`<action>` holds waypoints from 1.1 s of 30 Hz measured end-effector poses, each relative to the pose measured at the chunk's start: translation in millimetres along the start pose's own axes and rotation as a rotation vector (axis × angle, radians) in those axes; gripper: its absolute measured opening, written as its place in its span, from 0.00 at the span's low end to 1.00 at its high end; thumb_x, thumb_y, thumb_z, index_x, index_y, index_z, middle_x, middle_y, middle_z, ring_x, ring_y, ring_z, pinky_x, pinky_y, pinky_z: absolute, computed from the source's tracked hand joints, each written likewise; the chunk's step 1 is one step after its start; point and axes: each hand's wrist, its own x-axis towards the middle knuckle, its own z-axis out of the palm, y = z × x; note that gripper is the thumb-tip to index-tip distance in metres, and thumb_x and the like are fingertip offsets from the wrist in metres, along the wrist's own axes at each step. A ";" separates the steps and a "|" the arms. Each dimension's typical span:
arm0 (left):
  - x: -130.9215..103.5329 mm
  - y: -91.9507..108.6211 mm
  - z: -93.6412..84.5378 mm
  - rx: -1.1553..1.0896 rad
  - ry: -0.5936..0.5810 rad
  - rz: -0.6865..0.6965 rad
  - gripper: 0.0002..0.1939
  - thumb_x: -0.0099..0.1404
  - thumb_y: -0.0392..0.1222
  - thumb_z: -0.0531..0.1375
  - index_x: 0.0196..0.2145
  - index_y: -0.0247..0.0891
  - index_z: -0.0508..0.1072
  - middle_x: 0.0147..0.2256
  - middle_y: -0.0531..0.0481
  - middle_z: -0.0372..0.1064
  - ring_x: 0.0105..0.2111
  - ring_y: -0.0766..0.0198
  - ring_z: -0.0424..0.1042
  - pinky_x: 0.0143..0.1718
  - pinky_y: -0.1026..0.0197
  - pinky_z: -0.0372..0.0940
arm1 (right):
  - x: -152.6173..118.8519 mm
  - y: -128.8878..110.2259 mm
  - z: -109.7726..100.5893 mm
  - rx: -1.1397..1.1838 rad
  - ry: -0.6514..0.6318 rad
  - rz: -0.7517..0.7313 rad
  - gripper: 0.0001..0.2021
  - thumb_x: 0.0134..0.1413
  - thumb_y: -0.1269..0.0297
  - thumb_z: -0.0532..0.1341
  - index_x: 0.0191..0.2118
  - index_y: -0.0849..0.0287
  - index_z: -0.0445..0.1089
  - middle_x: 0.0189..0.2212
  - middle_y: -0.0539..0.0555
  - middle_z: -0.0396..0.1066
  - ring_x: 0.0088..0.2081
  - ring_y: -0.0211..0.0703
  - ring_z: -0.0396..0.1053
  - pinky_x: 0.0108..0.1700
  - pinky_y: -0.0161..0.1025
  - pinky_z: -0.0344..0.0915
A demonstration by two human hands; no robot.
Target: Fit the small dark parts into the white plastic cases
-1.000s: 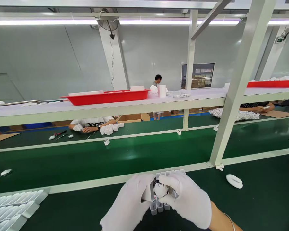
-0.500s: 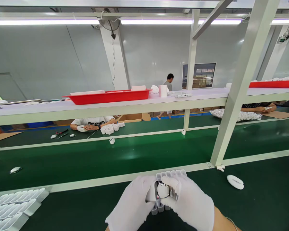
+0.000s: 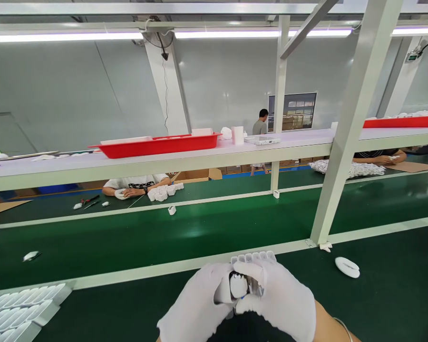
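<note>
Both my hands wear white gloves and meet at the lower middle of the view. Between them is a small white housing with a round white part (image 3: 238, 286) set in its dark interior. My left hand (image 3: 199, 301) is closed around the left side of the housing. From the right, my right hand (image 3: 280, 297) pinches it, thumb below and fingers above. The fingers cover much of the piece, so its exact kind is unclear. Just behind the hands, a row of small white plastic cases (image 3: 254, 257) lies on the dark green bench, partly hidden.
White cases in rows (image 3: 21, 308) stand at lower left. A white oval piece (image 3: 347, 267) lies right of my hands, near a slanted post (image 3: 342, 156). Beyond runs a green conveyor belt (image 3: 207, 228) carrying small white parts. A shelf above holds a red tray (image 3: 160, 146). Co-workers sit opposite.
The housing has turned slightly between my hands, and the cases below it are more covered. White parts on the belt have moved right. A person in the background has walked right.
</note>
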 end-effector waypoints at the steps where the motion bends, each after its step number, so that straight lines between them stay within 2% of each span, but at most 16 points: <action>1: -2.1 -1.0 0.0 -0.014 -0.003 -0.026 0.17 0.57 0.32 0.59 0.43 0.46 0.78 0.42 0.49 0.79 0.41 0.56 0.77 0.42 0.58 0.73 | -0.2 0.4 -0.8 0.048 0.004 0.009 0.25 0.39 0.57 0.75 0.47 0.51 0.75 0.41 0.53 0.75 0.43 0.51 0.70 0.47 0.45 0.65; 4: -9.0 -4.1 1.3 -0.031 -0.010 -0.114 0.20 0.57 0.37 0.63 0.48 0.47 0.76 0.48 0.48 0.77 0.47 0.52 0.76 0.46 0.54 0.74 | -0.1 7.4 -0.9 0.237 0.006 0.041 0.46 0.28 0.51 0.78 0.60 0.49 0.68 0.47 0.54 0.74 0.49 0.55 0.68 0.53 0.48 0.64; 6: -13.0 -5.7 2.9 -0.033 -0.010 -0.150 0.22 0.56 0.42 0.65 0.50 0.49 0.75 0.50 0.48 0.76 0.48 0.50 0.75 0.46 0.51 0.75 | 1.3 16.0 1.6 0.355 -0.032 0.052 0.54 0.26 0.48 0.78 0.65 0.48 0.62 0.47 0.54 0.73 0.51 0.56 0.67 0.55 0.50 0.64; 10: -16.3 -7.4 7.0 -0.074 0.018 -0.149 0.21 0.58 0.46 0.65 0.51 0.50 0.75 0.50 0.48 0.76 0.48 0.50 0.76 0.48 0.50 0.74 | 6.2 30.6 10.3 0.639 -0.181 0.033 0.55 0.35 0.43 0.75 0.69 0.52 0.54 0.51 0.58 0.70 0.52 0.55 0.67 0.55 0.51 0.64; 14: -15.5 -7.4 10.9 -0.113 0.003 -0.129 0.23 0.56 0.45 0.67 0.51 0.48 0.76 0.48 0.46 0.77 0.46 0.50 0.77 0.47 0.51 0.75 | 7.7 26.2 15.7 0.831 -0.319 0.005 0.52 0.44 0.38 0.68 0.70 0.54 0.49 0.58 0.61 0.65 0.59 0.53 0.64 0.58 0.49 0.63; 17: -14.8 -6.3 11.8 -0.118 -0.014 -0.130 0.25 0.54 0.44 0.69 0.51 0.49 0.76 0.47 0.47 0.78 0.45 0.50 0.77 0.47 0.50 0.75 | 6.5 15.5 15.2 0.969 -0.392 0.048 0.53 0.45 0.38 0.68 0.71 0.54 0.45 0.61 0.61 0.62 0.63 0.52 0.60 0.63 0.51 0.58; 20: -14.9 -6.7 11.7 -0.138 -0.032 -0.125 0.25 0.54 0.45 0.69 0.51 0.49 0.76 0.47 0.47 0.78 0.45 0.51 0.78 0.47 0.51 0.75 | 6.0 8.6 14.7 1.077 -0.397 0.078 0.60 0.41 0.39 0.70 0.72 0.59 0.39 0.62 0.64 0.62 0.64 0.53 0.59 0.66 0.50 0.54; 22: -15.6 -8.7 11.8 -0.137 -0.033 -0.116 0.25 0.54 0.46 0.69 0.51 0.48 0.76 0.47 0.46 0.78 0.45 0.51 0.78 0.46 0.52 0.75 | 6.5 7.1 15.4 1.078 -0.379 0.062 0.61 0.39 0.39 0.71 0.72 0.61 0.41 0.60 0.64 0.63 0.62 0.53 0.61 0.66 0.49 0.55; 26: -18.5 -12.6 12.3 -0.089 -0.002 -0.095 0.24 0.54 0.47 0.69 0.50 0.46 0.77 0.46 0.45 0.78 0.44 0.51 0.79 0.45 0.54 0.76 | 7.8 6.7 18.5 1.028 -0.335 0.024 0.55 0.37 0.43 0.73 0.69 0.56 0.52 0.59 0.59 0.65 0.61 0.54 0.63 0.63 0.49 0.59; 30: -21.7 -9.1 10.8 -0.065 0.031 -0.079 0.23 0.52 0.47 0.70 0.48 0.51 0.78 0.46 0.50 0.79 0.42 0.51 0.79 0.41 0.55 0.78 | 6.5 3.2 17.2 0.947 -0.269 0.052 0.51 0.32 0.45 0.75 0.66 0.50 0.61 0.53 0.54 0.71 0.59 0.56 0.64 0.63 0.51 0.59; 33: -21.9 -3.1 8.8 -0.093 0.023 -0.052 0.26 0.51 0.49 0.71 0.49 0.54 0.76 0.47 0.53 0.77 0.44 0.52 0.78 0.43 0.54 0.77 | 4.2 -2.3 12.8 0.873 -0.247 0.071 0.49 0.29 0.48 0.77 0.63 0.50 0.65 0.49 0.54 0.74 0.56 0.56 0.67 0.60 0.51 0.63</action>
